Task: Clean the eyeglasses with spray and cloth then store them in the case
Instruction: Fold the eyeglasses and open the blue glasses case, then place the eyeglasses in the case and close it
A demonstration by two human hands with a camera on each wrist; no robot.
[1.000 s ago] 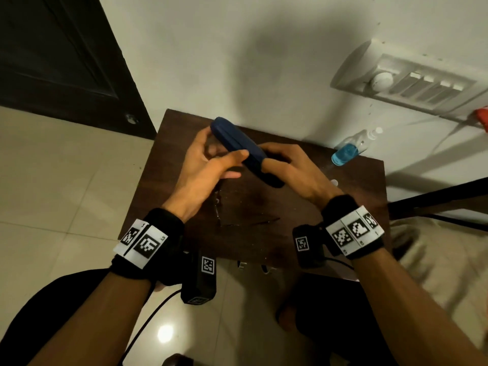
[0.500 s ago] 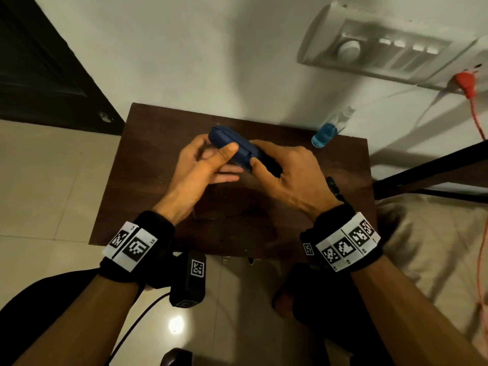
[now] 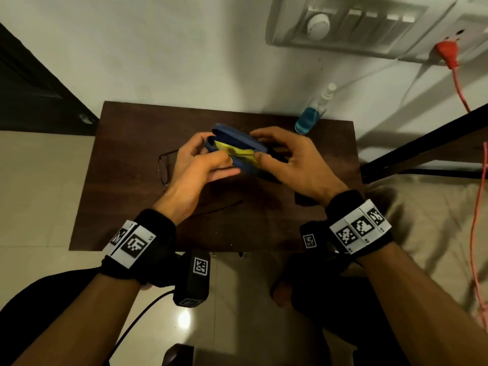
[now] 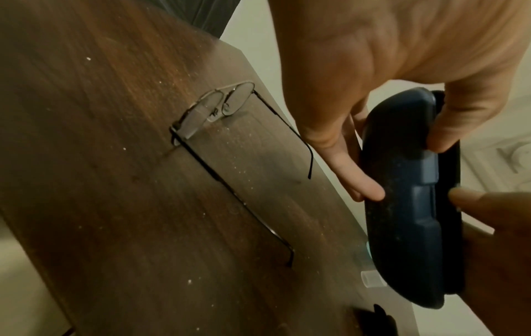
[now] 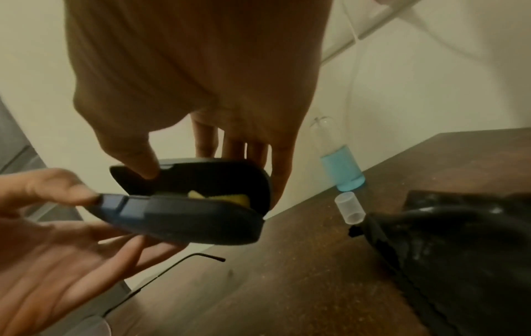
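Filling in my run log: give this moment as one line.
left hand + right hand: hold case part open | cloth inside | eyeglasses on table

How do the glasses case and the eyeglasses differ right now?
The blue case is held above the table in both hands; the eyeglasses lie untouched on the table. The case is chunky and opaque, the eyeglasses thin wire and clear lenses. Both are open: lid ajar, temples unfolded.

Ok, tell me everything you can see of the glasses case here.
The glasses case is a dark blue hard clamshell with rounded ends, held above the table and opened partway. A yellow cloth lies inside. The left hand grips its lower half; the right hand holds the lid, thumb at the rim. The case is apart from the eyeglasses.
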